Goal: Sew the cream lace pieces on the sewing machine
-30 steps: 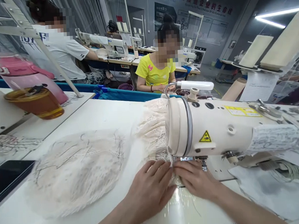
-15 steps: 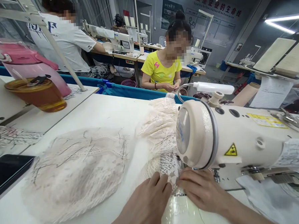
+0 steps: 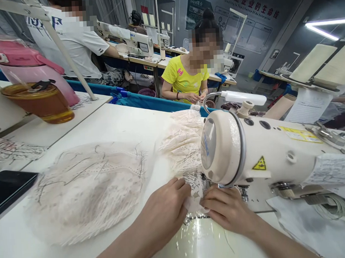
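Cream lace fabric (image 3: 197,187) with loose dark threads lies under the head of a white sewing machine (image 3: 225,149) and bunches up behind it. My left hand (image 3: 172,202) is closed on the near left edge of this lace, fingers curled and thumb underneath. On the other side, close beside the needle area, my right hand (image 3: 227,209) pinches the near right edge with bent fingers. The needle and presser foot are mostly hidden behind the machine head and my right fingers. A flat pile of similar lace pieces (image 3: 89,191) rests left of my left hand.
A black phone (image 3: 10,189) lies at the left edge. Behind it stand an amber cup (image 3: 41,103) and a pink bottle (image 3: 39,70). White cloth (image 3: 319,221) lies right of my right hand. Two people work beyond the blue fabric trough (image 3: 145,104).
My left hand has moved forward, and the near edge of the lace has shifted toward the machine. My right hand keeps nearly the same place beside the needle area. The whole view has shifted slightly.
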The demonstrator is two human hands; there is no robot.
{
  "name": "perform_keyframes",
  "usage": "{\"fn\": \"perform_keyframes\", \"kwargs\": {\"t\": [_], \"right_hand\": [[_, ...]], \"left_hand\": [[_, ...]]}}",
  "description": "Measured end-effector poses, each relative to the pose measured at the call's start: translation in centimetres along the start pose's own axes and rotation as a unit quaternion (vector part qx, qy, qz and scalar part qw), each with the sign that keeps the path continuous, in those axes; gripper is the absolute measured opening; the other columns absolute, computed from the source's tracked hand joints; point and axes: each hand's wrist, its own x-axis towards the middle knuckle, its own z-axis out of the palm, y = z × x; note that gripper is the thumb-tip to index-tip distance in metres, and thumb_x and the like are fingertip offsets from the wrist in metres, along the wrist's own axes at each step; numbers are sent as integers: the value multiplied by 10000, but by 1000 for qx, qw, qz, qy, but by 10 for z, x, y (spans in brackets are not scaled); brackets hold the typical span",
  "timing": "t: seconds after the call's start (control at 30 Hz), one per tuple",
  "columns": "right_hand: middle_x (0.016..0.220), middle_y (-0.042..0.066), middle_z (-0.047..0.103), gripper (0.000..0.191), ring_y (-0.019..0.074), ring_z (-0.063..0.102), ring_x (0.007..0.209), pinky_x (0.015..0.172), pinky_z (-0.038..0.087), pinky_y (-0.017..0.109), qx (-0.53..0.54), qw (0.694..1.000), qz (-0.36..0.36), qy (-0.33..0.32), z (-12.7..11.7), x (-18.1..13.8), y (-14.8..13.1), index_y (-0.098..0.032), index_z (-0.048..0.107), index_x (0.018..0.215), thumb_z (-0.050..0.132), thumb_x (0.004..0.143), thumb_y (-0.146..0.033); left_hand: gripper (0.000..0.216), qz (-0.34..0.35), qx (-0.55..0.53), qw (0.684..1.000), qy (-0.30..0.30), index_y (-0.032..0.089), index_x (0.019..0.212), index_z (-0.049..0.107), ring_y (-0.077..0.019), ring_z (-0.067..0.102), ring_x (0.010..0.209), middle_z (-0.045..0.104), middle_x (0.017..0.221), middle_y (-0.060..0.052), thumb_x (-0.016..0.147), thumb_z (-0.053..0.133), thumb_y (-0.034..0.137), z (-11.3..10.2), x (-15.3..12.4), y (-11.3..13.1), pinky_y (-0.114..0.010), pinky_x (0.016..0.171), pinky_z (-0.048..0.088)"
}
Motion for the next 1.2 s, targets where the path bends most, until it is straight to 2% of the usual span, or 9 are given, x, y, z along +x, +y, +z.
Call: {"fn": "perform_keyframes", "kwargs": {"t": [0.2, 0.3, 0.37, 0.43, 0.5, 0.57, 0.7, 0.97, 1.2], "right_hand": [[903, -17, 660, 143, 123, 601, 852, 705, 437, 276, -37, 999, -2, -7, 2, -3, 4, -232, 605, 988, 487, 910, -210], [890, -18, 654, 156, 106, 593, 847, 724, 452, 262, -56, 998, -20, 6, 2, -2, 6, -220, 611, 949, 460, 936, -257], [871, -29, 654, 153, 94, 584, 819, 687, 449, 244, -62, 997, -30, 26, 1, -1, 7, -214, 612, 921, 463, 934, -247], [854, -38, 656, 143, 89, 578, 799, 643, 438, 236, -66, 996, -36, 51, 0, -1, 8, -213, 613, 919, 470, 925, -226], [847, -39, 656, 145, 92, 577, 795, 603, 426, 234, -71, 995, -33, 68, 0, -1, 8, -214, 614, 928, 469, 924, -221], [848, -29, 656, 166, 98, 580, 809, 598, 427, 235, -71, 995, -27, 70, 1, -3, 7, -213, 615, 937, 450, 934, -232], [858, -6, 659, 217, 112, 591, 857, 704, 462, 253, -60, 997, -22, 53, 1, -4, 7, -212, 617, 942, 401, 952, -223], [843, -16, 669, 161, 119, 596, 836, 729, 454, 272, -55, 996, -24, 63, -1, -4, 5, -218, 614, 939, 456, 921, -197], [850, -19, 676, 123, 130, 595, 829, 728, 442, 288, -46, 997, -25, 60, -2, -4, 6, -221, 618, 946, 499, 911, -220]], "left_hand": [[267, 17, -9, 999, -37, 199, 622, 461, -137, 504, 532, 524, 610, 6, 866, 415, 299, 9, 0, -1, -242, 458, 313], [176, 44, 6, 998, -49, 224, 773, 564, -158, 572, 555, 602, 664, 13, 835, 510, 380, 17, -1, -6, -244, 466, 339], [172, 61, 37, 996, -50, 252, 950, 592, -172, 608, 583, 656, 770, 6, 822, 515, 337, 22, -2, -10, -250, 480, 362], [309, 77, 89, 992, -53, 267, 1071, 582, -179, 621, 586, 673, 855, -4, 786, 478, 210, 25, -3, -12, -255, 478, 369], [462, 91, 142, 984, -57, 262, 1104, 583, -189, 627, 586, 672, 862, -8, 701, 439, 89, 24, -2, -11, -259, 463, 368], [528, 104, 180, 976, -59, 246, 1056, 606, -194, 628, 591, 666, 827, -5, 621, 416, 15, 21, -1, -8, -264, 460, 373], [486, 128, 215, 967, -39, 216, 925, 633, -155, 587, 551, 654, 795, -3, 575, 417, -43, 17, 1, -3, -254, 484, 391], [407, 201, 232, 950, 57, 182, 884, 623, -129, 481, 472, 621, 804, -5, 633, 410, -58, 28, -1, -13, -271, 454, 387], [296, 246, 215, 939, 110, 171, 858, 605, -157, 543, 608, 596, 728, -1, 713, 464, -45, 33, 0, -15, -269, 502, 399]]}}
